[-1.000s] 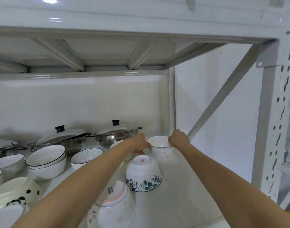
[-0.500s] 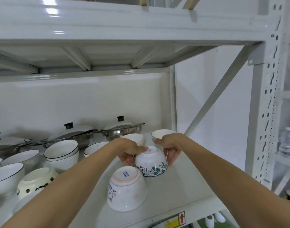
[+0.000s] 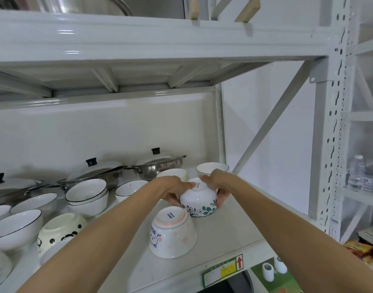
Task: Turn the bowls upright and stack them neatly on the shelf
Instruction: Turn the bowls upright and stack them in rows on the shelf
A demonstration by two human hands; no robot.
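**Both hands on the floral bowl, flip still to come**

Head view: your left hand (image 3: 174,189) and right hand (image 3: 217,185) clasp the upside-down floral bowl (image 3: 199,201) from either side, just right of the frame's centre, fingers curled round its wall and thumbs near its foot. It sits rim-down on the shelf (image 3: 230,227), or barely off it; which, you cannot tell.

By the look of it, you are at the start of turning this bowl. The next move calls for lifting it, rolling it rim-up, and setting it into an upright bowl; the blue-rimmed bowl (image 3: 212,167) just behind your hands looks a likely base, with a cream bowl (image 3: 173,173) beside it.

The pink-banded bowl (image 3: 172,233), lower centre, is still inverted, as is the panda bowl (image 3: 62,230) at lower left. Upright white bowls (image 3: 87,192) sit mid-left, lidded pots (image 3: 158,163) behind them.
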